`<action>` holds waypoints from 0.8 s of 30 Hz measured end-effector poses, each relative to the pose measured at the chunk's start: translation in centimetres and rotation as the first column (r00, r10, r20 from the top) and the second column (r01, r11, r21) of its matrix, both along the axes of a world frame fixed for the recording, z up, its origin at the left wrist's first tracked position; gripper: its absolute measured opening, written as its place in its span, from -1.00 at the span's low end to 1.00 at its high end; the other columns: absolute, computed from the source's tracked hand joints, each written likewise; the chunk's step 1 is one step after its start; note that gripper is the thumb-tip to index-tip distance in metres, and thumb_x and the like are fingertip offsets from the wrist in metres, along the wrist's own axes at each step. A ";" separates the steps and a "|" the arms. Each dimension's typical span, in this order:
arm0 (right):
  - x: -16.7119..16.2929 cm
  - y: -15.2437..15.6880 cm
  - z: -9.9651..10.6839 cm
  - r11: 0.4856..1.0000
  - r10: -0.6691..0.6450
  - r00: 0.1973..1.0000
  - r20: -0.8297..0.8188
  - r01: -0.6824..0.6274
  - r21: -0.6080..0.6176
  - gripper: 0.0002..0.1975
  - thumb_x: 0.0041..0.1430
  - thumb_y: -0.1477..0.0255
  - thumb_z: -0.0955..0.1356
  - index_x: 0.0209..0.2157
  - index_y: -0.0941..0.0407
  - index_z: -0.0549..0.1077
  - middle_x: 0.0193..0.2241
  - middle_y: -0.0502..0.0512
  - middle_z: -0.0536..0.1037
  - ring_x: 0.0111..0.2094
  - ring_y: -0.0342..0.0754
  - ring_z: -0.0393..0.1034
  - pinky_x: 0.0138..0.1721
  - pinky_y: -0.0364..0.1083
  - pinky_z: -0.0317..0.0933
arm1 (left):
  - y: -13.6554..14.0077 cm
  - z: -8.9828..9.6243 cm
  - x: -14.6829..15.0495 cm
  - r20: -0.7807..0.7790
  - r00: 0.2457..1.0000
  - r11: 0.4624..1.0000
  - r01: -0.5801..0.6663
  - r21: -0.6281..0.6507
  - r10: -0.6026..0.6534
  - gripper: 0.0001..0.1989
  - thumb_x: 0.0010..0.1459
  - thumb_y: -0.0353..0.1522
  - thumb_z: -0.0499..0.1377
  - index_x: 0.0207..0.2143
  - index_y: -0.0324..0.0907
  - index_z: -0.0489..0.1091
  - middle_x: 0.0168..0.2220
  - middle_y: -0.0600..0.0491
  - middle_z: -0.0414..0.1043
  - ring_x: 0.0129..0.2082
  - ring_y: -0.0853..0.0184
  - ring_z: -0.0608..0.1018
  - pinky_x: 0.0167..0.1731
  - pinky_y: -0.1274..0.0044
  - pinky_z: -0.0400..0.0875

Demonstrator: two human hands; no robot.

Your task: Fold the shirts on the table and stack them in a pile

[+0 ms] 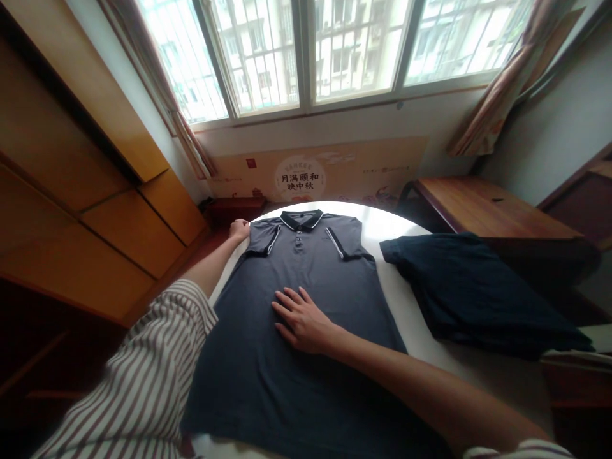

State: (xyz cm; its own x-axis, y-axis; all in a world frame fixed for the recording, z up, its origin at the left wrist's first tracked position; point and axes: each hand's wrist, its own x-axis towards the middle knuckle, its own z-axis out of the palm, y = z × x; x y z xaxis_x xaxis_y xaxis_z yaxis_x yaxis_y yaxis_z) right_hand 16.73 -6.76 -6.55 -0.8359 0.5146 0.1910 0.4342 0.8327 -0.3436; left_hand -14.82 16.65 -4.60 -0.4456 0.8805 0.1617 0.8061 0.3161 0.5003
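Observation:
A dark grey polo shirt [315, 280] lies front up on the white round table [399, 220], its black collar with white trim at the far end. Both short sleeves are folded inward over the front. My left hand [240, 229] is at the shirt's left shoulder edge, its fingers closed on the fabric there. Across the middle of the shirt's front, my right hand [303, 320] lies flat with fingers spread. Soft creases run through the lower part of the shirt.
Dark folded trousers [478, 296] rest on the table's right side. Beyond stands a wooden desk [497, 207]. Wooden cabinets [95, 223] line the left. A printed banner [344, 169] hangs below the barred window [354, 54], with curtains [497, 105] beside it.

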 end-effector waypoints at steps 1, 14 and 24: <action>0.0 0.0 0.0 1.000 0.000 1.000 -0.001 0.000 0.000 -0.45 0.37 0.21 0.16 0.28 0.16 0.23 0.32 0.29 0.17 0.34 0.23 -0.02 0.29 0.32 -0.16 | -0.9 0.1 -0.2 -0.005 0.999 0.998 0.054 -0.018 -0.054 -0.70 0.09 -0.39 0.20 -0.11 -0.26 0.53 -0.05 -0.17 0.54 -0.02 0.11 0.55 -0.02 0.47 0.38; 0.0 0.2 -0.6 1.000 -0.001 1.000 -0.001 0.001 0.020 -0.45 0.38 0.19 0.15 0.28 0.15 0.24 0.32 0.28 0.17 0.33 0.23 -0.02 0.30 0.32 -0.17 | -11.6 -1.5 0.4 -0.275 0.895 0.936 0.327 -0.130 -0.351 -0.45 0.06 -0.49 0.16 0.16 -0.25 0.33 0.00 -0.16 0.40 -0.01 0.14 0.50 0.07 0.45 0.34; -0.1 0.1 -0.4 1.000 -0.001 1.000 -0.003 0.001 0.021 -0.44 0.38 0.19 0.14 0.29 0.16 0.24 0.33 0.26 0.17 0.34 0.23 -0.02 0.30 0.32 -0.17 | -10.0 -1.8 1.8 -0.291 0.930 0.973 0.232 -0.003 -0.223 -0.44 0.01 -0.53 0.17 0.13 -0.20 0.35 0.03 -0.19 0.34 0.03 0.04 0.48 0.03 0.40 0.38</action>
State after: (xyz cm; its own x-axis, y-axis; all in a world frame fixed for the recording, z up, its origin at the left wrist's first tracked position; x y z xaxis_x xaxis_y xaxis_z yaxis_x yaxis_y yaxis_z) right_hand 16.66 -6.69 -6.98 -0.8345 0.5117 0.2043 0.4343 0.8392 -0.3274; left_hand -13.04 6.61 -6.43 -0.1642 0.9455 0.2813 0.9653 0.0952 0.2434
